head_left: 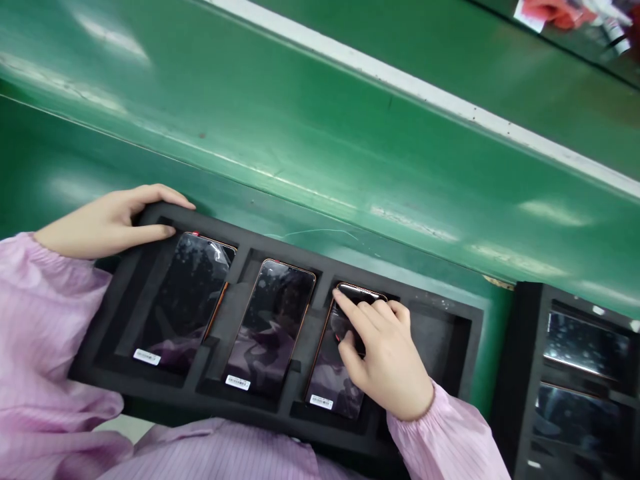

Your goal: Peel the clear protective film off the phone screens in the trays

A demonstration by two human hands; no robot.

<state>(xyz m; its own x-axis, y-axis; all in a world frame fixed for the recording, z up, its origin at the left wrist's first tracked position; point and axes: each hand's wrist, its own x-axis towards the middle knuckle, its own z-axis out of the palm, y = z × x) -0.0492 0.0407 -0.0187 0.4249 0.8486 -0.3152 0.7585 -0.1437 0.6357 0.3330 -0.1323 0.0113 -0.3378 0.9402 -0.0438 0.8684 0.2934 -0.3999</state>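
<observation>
A long black foam tray (320, 263) lies tilted before me, with phones in its slots. My left hand (117, 217) grips its upper left corner, thumb over the inner side and fingers along the outer rim. Closest to that hand is the left phone (185, 300); a middle phone (273, 327) sits beside it. Over the right phone (333, 380) rests my right hand (383, 340), index finger stretched to its top left corner and thumb apart over the screen. That hand hides part of this phone. Each screen faces up and bears a white barcode label near its lower end.
A second black tray (520, 360) with more phones stands at the right. Behind runs a green surface (300, 120) with a pale raised strip (400, 80). Red and white items (560, 13) lie at the top right corner.
</observation>
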